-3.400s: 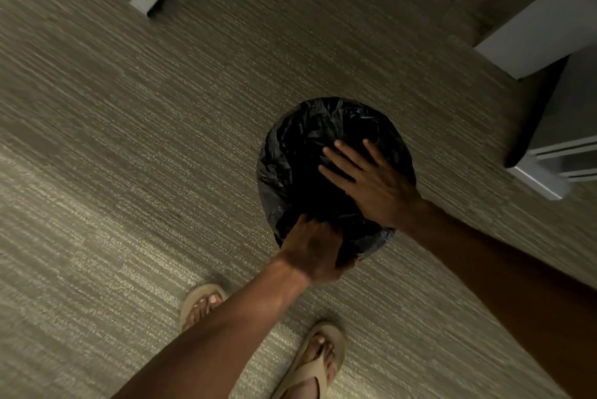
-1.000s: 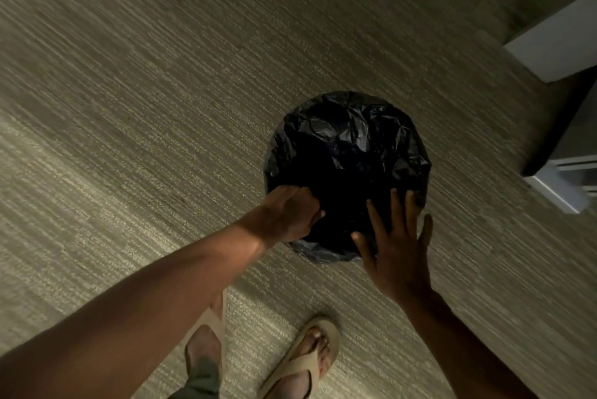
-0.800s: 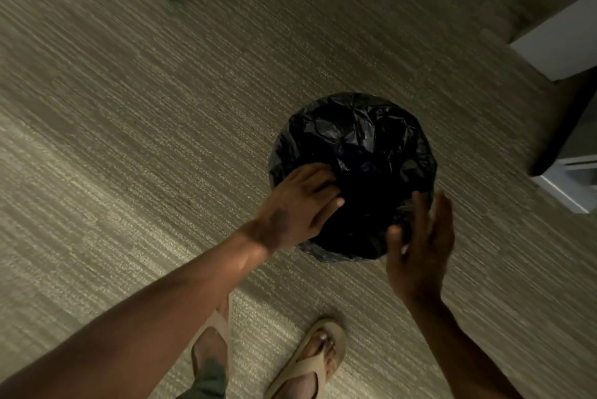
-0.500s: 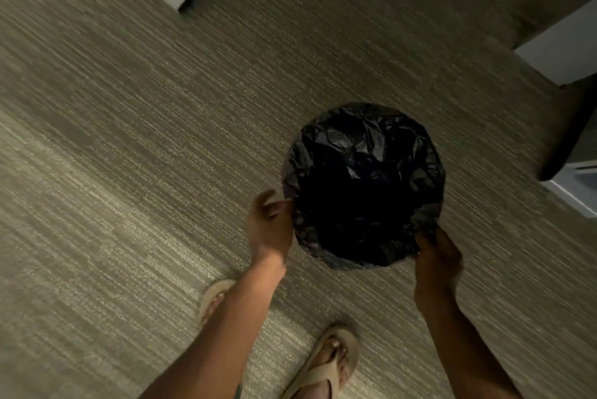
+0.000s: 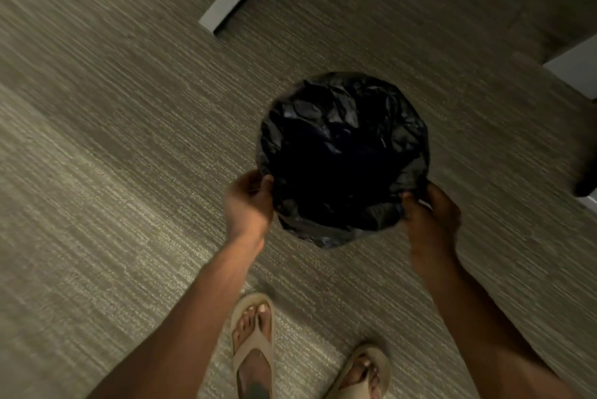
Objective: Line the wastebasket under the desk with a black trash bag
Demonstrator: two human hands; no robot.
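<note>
Below, two hands, left hand (image 5: 248, 201) and right hand (image 5: 431, 213), grip one trash bag (image 5: 342, 153).

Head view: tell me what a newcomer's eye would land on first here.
The crinkled black trash bag draped over the round wastebasket, right of centre on the striped carpet, grabs the eye first. Next come the two bare hands gripping its near rim, the left hand on one side and the right hand on the other. Below them, two feet in tan flip-flops stand at the bottom edge.
</note>
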